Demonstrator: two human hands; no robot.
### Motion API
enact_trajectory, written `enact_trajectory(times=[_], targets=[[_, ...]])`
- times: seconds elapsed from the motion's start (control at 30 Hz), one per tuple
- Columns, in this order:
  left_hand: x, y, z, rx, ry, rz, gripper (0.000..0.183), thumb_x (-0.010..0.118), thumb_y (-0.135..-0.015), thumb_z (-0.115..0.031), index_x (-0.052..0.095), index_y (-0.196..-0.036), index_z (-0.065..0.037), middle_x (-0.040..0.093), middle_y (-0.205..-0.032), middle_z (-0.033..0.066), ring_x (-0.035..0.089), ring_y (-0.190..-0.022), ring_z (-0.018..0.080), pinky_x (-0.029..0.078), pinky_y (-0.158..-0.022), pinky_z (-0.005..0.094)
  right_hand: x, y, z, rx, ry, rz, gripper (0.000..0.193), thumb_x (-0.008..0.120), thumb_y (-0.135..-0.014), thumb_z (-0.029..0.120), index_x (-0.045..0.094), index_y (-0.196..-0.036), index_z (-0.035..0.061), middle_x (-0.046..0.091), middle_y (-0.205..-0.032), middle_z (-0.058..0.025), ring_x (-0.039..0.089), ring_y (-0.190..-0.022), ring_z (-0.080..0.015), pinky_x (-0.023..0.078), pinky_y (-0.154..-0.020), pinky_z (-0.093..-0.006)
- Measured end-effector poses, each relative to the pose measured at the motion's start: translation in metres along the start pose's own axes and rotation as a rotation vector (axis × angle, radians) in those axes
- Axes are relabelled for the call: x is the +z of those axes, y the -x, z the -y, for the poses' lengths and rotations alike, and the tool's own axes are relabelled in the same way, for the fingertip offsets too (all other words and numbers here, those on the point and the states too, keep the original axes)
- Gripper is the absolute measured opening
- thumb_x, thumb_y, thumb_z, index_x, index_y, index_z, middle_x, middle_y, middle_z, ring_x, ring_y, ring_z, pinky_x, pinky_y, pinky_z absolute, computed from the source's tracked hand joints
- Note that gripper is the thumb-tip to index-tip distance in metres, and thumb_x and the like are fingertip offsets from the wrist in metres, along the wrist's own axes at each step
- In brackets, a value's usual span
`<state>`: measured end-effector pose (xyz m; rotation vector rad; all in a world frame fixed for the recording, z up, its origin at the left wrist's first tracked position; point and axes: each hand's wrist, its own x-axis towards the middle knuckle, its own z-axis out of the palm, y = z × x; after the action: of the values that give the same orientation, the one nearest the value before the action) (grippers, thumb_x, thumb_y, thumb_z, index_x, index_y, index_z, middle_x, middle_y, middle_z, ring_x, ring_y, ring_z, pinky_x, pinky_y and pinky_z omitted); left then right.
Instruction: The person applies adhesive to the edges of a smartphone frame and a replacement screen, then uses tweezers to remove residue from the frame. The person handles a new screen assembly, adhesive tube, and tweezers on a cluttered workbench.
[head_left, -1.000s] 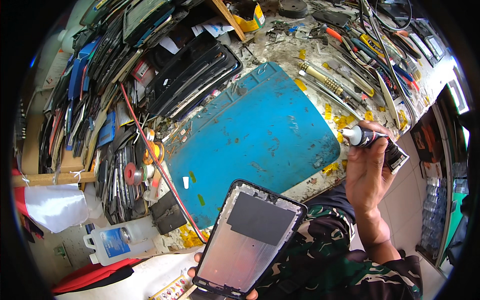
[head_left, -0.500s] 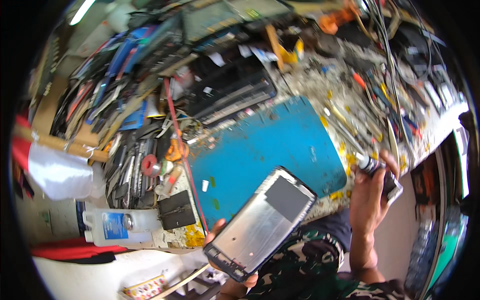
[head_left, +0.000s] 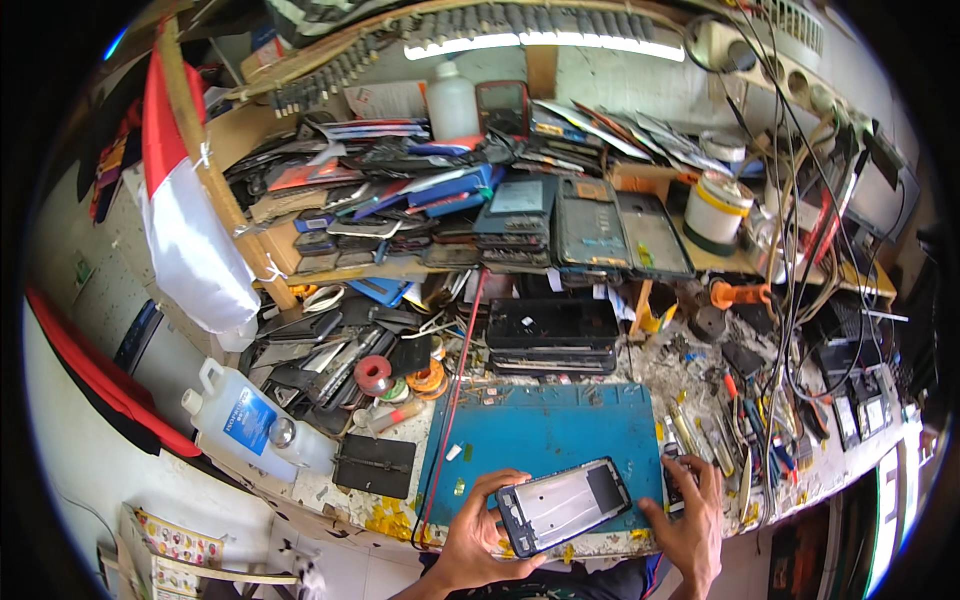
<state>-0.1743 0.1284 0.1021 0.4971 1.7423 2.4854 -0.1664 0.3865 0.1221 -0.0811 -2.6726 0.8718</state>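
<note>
My left hand [head_left: 478, 540] grips a phone frame [head_left: 562, 502] by its left end, tilted over the front edge of the blue work mat [head_left: 545, 425]. The frame has a dark rim, a silvery inner plate and a dark grey rectangle at its right end. At the mat's front right corner is my right hand [head_left: 695, 520], its fingers and thumb curled around something dark that is mostly hidden. Small pale and yellowish scraps lie on the mat, left of the phone frame.
Clear jugs [head_left: 245, 425] and a black flat piece [head_left: 374, 466] are on the left. Solder spools [head_left: 374, 376] sit beside heaped phone parts. Behind the mat are stacked black panels [head_left: 553, 335]. Hand tools [head_left: 745, 430] and hanging cables [head_left: 790, 250] occupy the right.
The view has swung up and levelled. My right hand, which held a small dark bottle with a white tip out to the right, is now down by the mat. My left hand keeps the phone frame.
</note>
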Motion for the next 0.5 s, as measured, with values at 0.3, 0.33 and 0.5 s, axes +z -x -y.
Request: enact_trajectory(times=[0.3,0.33,0.5], targets=[[-0.022,-0.002,-0.018,-0.02,-0.261,0.056,0.108,0.09,-0.06,-0.008,0.028,-0.148,-0.005,0.049,-0.136,0.018,0.05,-0.127,0.0257,0.044,-0.105,0.0448,-0.04,-0.036,0.037,-0.346,0.121,-0.024,0.05,0.083,-0.068,0.024,0.066,-0.113,0.0079,0.059,-0.114,-0.011,0.057,-0.097,-0.0308,0.047,-0.085,-0.0428],[-0.026,-0.002,-0.02,-0.032,-0.307,0.065,0.107,0.09,-0.061,-0.01,0.027,-0.148,-0.006,0.05,-0.136,0.0173,0.05,-0.127,0.026,0.043,-0.105,0.0455,-0.045,-0.047,0.046,-0.444,0.116,-0.048,0.044,0.082,-0.071,0.024,0.067,-0.109,0.0089,0.061,-0.109,-0.01,0.059,-0.093,-0.03,0.048,-0.082,-0.0418],[-0.044,-0.003,-0.027,-0.059,-0.572,0.167,0.107,0.088,-0.066,-0.022,0.024,-0.15,-0.007,0.052,-0.137,0.0145,0.048,-0.129,0.0293,0.035,-0.109,0.0456,-0.054,-0.109,0.097,-0.737,0.091,0.042,0.037,0.079,-0.077,0.021,0.068,-0.11,0.0084,0.064,-0.107,-0.011,0.061,-0.097,-0.0309,0.05,-0.085,-0.0413]])
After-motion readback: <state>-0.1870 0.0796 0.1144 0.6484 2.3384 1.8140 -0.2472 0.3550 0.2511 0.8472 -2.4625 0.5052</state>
